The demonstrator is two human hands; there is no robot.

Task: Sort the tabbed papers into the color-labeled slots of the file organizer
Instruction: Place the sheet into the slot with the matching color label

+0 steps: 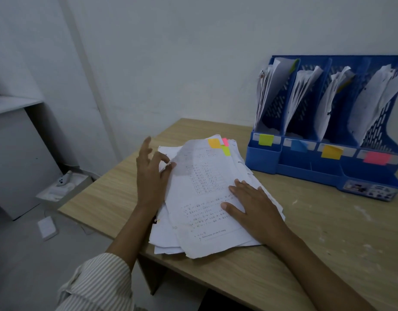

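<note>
Left hand (pixel 152 176) pinched top sheet (pixel 204 198) at its left edge. Right hand (pixel 254 205) lay flat on pile. Orange-labeled slot (pixel 330 151) stood far right; right hand nearer.

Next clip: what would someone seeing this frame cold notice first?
Probably the blue file organizer at the desk's far right, its four slots holding papers and labelled green, blue, orange and pink. Next, the messy paper stack mid-desk, with orange, pink and green tabs at its far edge. The right hand lies flat on it while the left hand pinches the top sheet's left edge.
</note>
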